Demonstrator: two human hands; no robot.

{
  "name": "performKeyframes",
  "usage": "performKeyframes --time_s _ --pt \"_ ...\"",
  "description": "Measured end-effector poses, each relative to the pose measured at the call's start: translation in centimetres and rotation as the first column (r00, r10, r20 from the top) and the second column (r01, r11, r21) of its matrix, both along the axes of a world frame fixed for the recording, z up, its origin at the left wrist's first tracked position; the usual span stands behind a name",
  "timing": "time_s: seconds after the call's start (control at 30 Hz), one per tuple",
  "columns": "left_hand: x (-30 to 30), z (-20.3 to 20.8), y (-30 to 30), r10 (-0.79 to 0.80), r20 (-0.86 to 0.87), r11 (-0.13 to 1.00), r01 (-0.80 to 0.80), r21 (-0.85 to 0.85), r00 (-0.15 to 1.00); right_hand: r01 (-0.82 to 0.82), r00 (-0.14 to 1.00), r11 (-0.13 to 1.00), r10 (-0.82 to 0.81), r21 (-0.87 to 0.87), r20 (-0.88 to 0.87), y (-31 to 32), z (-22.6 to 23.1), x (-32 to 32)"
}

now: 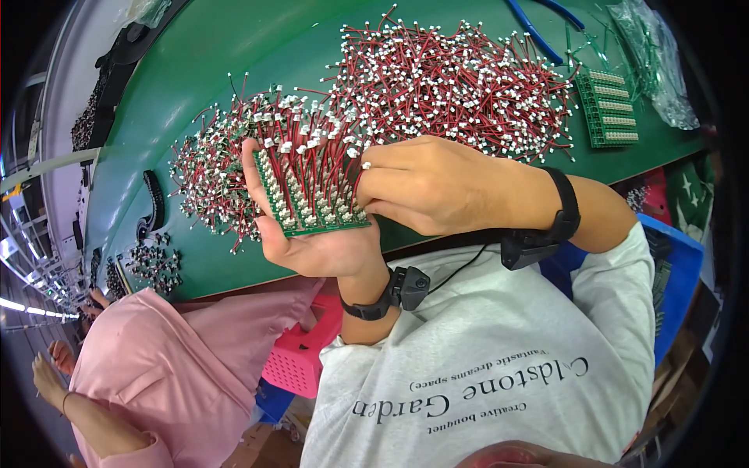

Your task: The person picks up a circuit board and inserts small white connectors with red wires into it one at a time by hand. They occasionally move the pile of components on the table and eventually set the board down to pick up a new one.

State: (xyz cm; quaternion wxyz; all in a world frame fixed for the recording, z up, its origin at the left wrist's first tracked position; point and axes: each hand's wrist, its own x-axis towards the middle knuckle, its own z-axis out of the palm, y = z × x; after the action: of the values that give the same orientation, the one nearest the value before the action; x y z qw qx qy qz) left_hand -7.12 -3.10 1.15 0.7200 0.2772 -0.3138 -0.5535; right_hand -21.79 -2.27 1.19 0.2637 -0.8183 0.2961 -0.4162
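Observation:
My left hand holds a green circuit board panel from below, with the thumb and fingers round its left side. Rows of small white sockets cover the board, and many red leads with white plugs rise from them. At the board's right edge, my right hand is closed in a pinch on a red lead wire. A white plug shows just above those fingertips; the lead's lower end is hidden by the fingers. Behind the board lies a large heap of red lead wires with white plugs.
A second heap of wired parts lies left on the green table. Back right are a blue-handled tool, another board panel and a plastic bag. A person in pink sits left, near a pink basket.

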Motion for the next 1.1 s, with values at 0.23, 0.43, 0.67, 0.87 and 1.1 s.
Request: performKeyframes --time_s 0.23,0.43,0.67,0.87,1.1 --pt "-0.5 -0.1 0.4 -0.063 -0.141 0.997 0.054 -0.063 0.988 0.029 1.000 0.999 -0.029 -0.019 -0.006 0.0 0.1 0.5" --pt "-0.3 0.1 0.2 0.011 -0.014 1.000 -0.011 -0.011 1.000 0.081 0.997 0.994 -0.082 -0.071 -0.013 0.4 -0.5 1.2" --pt "3.3 -0.6 -0.9 -0.448 -0.477 0.885 0.449 -0.118 0.756 0.178 0.971 0.942 -0.121 -0.285 0.207 -0.4 1.5 -0.6" --pt "3.5 -0.6 -1.1 -0.522 -0.466 0.841 0.522 -0.141 0.715 0.269 0.934 0.962 -0.273 0.048 0.232 -1.2 1.0 -0.6" --pt "4.1 -1.2 -1.3 -0.585 -0.491 0.792 0.584 -0.177 0.645 0.114 0.886 0.785 -0.358 0.609 0.296 -1.9 0.6 -0.8"
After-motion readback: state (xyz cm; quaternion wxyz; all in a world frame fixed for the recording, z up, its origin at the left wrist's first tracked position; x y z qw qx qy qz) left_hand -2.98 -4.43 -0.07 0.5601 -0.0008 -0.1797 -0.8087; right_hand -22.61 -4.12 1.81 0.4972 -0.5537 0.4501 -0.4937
